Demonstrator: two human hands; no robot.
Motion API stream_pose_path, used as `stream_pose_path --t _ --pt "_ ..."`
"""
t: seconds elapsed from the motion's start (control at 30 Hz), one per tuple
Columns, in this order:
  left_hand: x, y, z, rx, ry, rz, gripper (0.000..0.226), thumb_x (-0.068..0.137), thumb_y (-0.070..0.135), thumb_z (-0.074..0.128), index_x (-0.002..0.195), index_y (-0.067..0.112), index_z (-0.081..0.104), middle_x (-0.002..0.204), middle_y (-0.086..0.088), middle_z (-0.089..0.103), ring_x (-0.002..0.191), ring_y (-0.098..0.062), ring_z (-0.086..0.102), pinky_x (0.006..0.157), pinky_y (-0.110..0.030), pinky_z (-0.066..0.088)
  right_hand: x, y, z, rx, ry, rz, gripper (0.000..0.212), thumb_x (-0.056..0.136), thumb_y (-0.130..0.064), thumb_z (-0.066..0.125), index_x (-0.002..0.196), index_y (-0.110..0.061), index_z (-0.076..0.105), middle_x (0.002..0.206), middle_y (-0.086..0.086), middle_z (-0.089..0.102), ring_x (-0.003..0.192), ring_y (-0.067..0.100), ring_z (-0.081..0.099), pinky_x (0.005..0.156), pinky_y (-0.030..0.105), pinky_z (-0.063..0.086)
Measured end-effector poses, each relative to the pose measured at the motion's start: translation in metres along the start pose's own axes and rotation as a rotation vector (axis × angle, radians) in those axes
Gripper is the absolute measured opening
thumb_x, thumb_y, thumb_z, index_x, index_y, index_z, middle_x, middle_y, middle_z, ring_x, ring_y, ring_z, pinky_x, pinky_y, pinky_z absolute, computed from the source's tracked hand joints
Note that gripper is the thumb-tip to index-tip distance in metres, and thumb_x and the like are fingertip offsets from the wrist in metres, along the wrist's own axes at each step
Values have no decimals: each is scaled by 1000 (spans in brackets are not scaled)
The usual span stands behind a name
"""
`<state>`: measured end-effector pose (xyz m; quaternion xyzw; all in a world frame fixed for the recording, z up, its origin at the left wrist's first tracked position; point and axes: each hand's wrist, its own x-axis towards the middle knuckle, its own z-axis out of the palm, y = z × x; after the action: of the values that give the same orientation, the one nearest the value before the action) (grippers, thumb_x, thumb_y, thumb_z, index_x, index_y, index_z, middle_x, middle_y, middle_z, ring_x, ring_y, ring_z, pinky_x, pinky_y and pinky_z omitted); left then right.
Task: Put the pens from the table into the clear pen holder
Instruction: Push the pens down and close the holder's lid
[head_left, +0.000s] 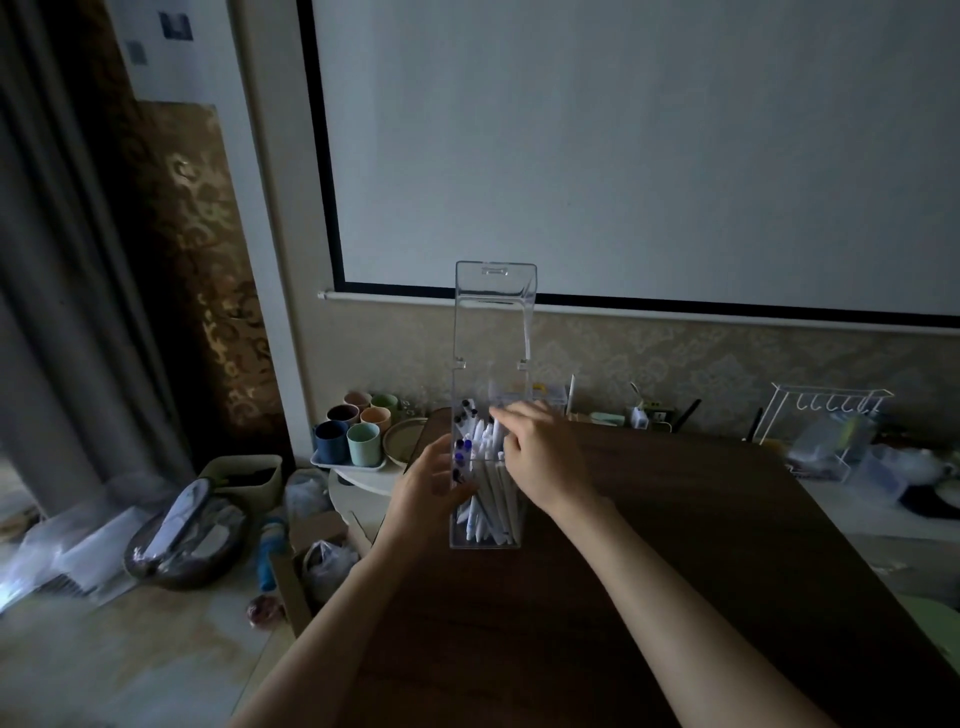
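The clear pen holder (485, 538) stands upright on the dark wooden table (623, 571), its hinged lid (494, 312) swung up and open. Several white pens (491, 493) with dark and blue caps fill it, leaning against one another. My left hand (423, 499) is wrapped around the holder's left wall. Over the holder's open top, my right hand (535, 457) rests its curled fingers on the upper ends of the pens. I cannot tell whether it pinches a pen. No loose pens are visible on the table.
A tray of coloured cups (353, 434) and a round plate (402, 441) sit left of the table's far corner. A white wire rack (821, 415) and plastic containers stand at the back right. Bags and a basket (244, 478) lie on the floor at left.
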<state>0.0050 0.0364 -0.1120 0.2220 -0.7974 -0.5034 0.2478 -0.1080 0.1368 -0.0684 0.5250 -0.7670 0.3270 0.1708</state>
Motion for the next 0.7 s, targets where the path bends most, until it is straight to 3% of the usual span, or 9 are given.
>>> stream_pose_path --t 0.1,0.2,0.27,0.33,0.43,0.5,0.63,0.67,0.7 --pt "-2 1 0 2 1 15 67 80 6 65 138 12 31 116 1 50 95 -7 52 70 -13 46 -7 7 5 103 -42 55 41 87 6 45 124 -7 54 124 8 60 116 18 52 107 28 37" --pt "0 -1 -2 7 -14 42 69 79 7 66 137 13 30 122 -6 55 95 -9 57 74 -17 50 6 10 -4 403 220 287 39 87 4 43 120 -11 57 121 7 59 100 18 55 87 24 49" --pt "2 -7 -2 13 -14 42 70 78 7 67 137 15 30 124 -9 57 103 -16 61 81 -24 54 28 12 -18 575 341 545 34 91 -6 43 123 -10 52 120 3 54 102 18 52 80 17 42" --pt "2 -13 0 11 -23 40 69 78 6 67 136 20 32 121 -6 60 107 -19 61 82 -20 53 56 15 -32 731 182 710 39 96 -25 39 129 -6 46 127 8 52 120 24 47 91 26 38" --pt "-4 -17 2 -21 4 48 51 83 11 62 125 33 43 116 0 63 105 -15 62 88 -28 51 79 8 -42 797 -90 673 60 96 -47 26 139 -5 33 146 15 39 134 28 36 110 39 24" --pt "-4 -20 2 29 15 75 34 89 11 52 117 30 50 108 -3 65 97 -12 64 86 -31 53 79 2 -43 773 -43 617 70 95 -52 22 135 5 33 143 24 39 133 35 36 110 40 24" --pt "-5 -17 2 -85 -36 19 59 86 -2 53 136 22 33 111 -2 62 92 -3 64 72 -14 53 40 -4 -44 701 108 448 61 97 -45 16 134 -3 41 145 14 40 133 22 38 96 11 29" --pt "-6 -18 2 -100 -34 11 58 86 -2 53 135 23 34 111 -2 62 91 -2 65 71 -12 52 25 -3 -39 680 134 403 61 98 -44 16 128 -2 47 138 18 47 126 24 45 94 14 37" --pt "-7 -16 3 -86 -32 15 57 86 -1 53 134 23 34 110 0 63 88 0 65 70 -10 52 10 -2 -33 658 146 358 62 97 -47 17 116 -2 55 123 20 58 112 27 54 90 25 43"
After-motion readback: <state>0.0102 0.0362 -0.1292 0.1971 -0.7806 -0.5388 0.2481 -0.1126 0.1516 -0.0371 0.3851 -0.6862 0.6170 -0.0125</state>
